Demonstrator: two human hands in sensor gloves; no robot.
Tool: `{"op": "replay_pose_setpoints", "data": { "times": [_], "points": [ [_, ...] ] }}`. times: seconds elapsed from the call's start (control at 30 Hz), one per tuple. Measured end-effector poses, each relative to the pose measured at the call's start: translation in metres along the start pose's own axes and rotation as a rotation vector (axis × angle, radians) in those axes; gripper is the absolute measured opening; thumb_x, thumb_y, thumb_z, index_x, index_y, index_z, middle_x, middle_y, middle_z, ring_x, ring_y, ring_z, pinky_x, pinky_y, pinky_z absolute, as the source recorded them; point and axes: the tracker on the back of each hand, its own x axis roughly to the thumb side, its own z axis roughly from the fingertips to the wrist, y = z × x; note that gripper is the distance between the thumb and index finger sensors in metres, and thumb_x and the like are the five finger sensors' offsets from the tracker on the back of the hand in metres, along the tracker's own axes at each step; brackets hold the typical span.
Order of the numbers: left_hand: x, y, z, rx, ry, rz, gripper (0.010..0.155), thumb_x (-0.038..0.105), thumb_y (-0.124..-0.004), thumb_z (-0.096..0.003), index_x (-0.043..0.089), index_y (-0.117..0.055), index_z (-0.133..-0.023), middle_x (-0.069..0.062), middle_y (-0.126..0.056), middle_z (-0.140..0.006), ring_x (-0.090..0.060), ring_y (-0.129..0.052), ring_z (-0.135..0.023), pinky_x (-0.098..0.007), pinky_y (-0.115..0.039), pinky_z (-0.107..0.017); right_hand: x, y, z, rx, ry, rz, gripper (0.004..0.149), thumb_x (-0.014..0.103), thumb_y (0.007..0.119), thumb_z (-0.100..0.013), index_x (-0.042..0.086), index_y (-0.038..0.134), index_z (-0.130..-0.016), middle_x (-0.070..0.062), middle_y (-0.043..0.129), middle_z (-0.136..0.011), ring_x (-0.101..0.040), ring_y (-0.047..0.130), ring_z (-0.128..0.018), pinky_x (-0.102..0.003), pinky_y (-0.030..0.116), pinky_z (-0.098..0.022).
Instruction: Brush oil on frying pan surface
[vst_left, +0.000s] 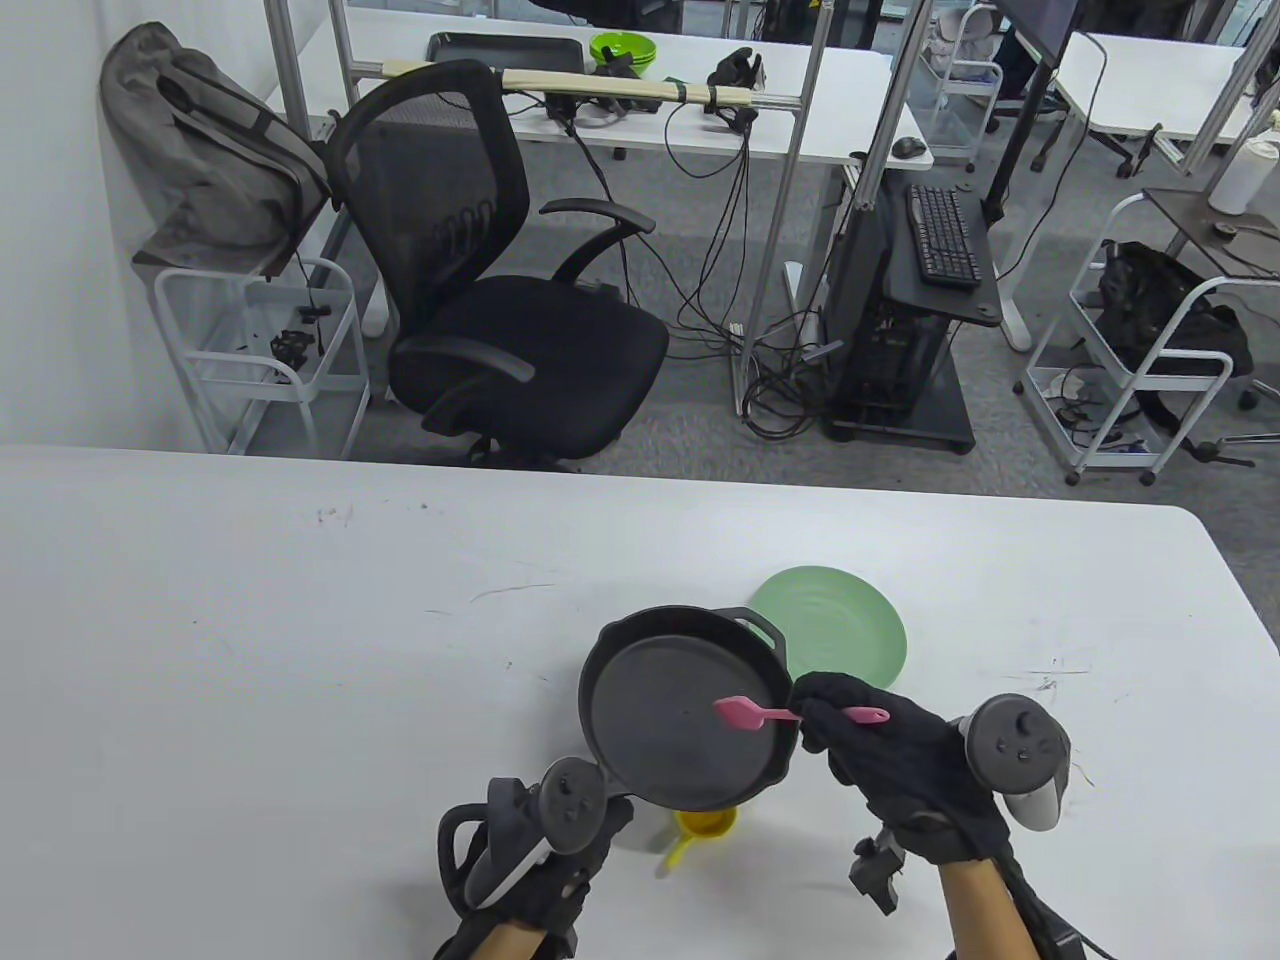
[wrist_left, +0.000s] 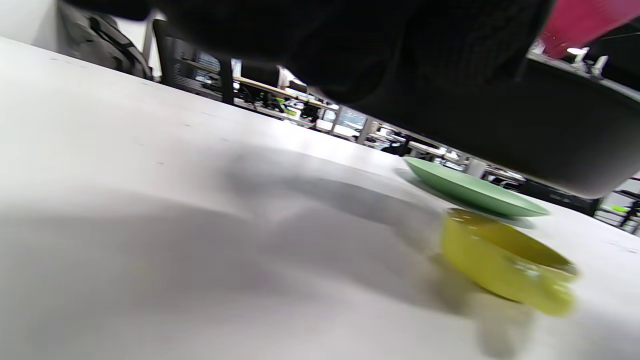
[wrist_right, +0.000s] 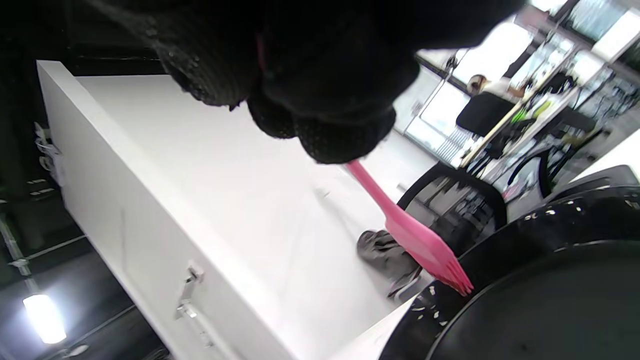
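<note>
Left hand (vst_left: 545, 860): at the table's (vst_left: 250, 640) near edge, at the pan's near-left rim where its handle should be — the grip itself is hidden under the tracker, so how far the fingers close cannot be told.

Pan (vst_left: 690, 715): one, black, round, matte flat floor with a raised rim and a small loop handle on the far side. The left wrist view shows its underside lifted clear of the table, above the cup.

Cup (vst_left: 705, 828): one, yellow, small, standing on the table, partly hidden under the pan's near edge.

Brush (vst_left: 790, 712): one, pink, flat bristle head over the pan's floor right of centre; whether the bristles touch cannot be told.

Plate (vst_left: 850, 620): one, pale green, flat on the table just beyond the pan.

Right hand (vst_left: 880, 760): fingers closed round the brush handle — the handle's end sticks out to the right.

No legible writing or brand marks on any item.
</note>
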Motion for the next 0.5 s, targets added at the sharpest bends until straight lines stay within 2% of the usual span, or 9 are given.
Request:
{"op": "replay_pose_setpoints", "data": {
  "times": [0.33, 0.5],
  "points": [
    [0.034, -0.003, 0.012, -0.004, -0.135, -0.016, 0.06, 0.056, -0.082, -0.0512, 0.006, -0.085, -0.085, 0.002, -0.098, -0.043, -0.014, -0.096, -0.017, -0.038, -0.084, -0.018, -0.02, 0.015, -0.006, -0.012, 0.108, 0.249, 0.043, 0.042, 0.076, -0.06, 0.022, 0.077, -0.098, -0.021, 0.093, -0.08, -0.017, 0.096, -0.035, -0.027, 0.084, -0.021],
    [0.039, -0.003, 0.014, 0.0, -0.158, -0.019, 0.06, 0.056, -0.082, -0.0512, 0.006, -0.085, -0.085, 0.001, -0.098, -0.043, -0.014, -0.096, -0.017, -0.038, -0.084, -0.018, -0.028, 0.022, -0.008, 0.047, 0.14, 0.301, 0.044, 0.043, 0.074, -0.061, 0.022, 0.076, -0.1, -0.02, 0.092, -0.083, -0.017, 0.096, -0.038, -0.028, 0.085, -0.023]
  ]
}}
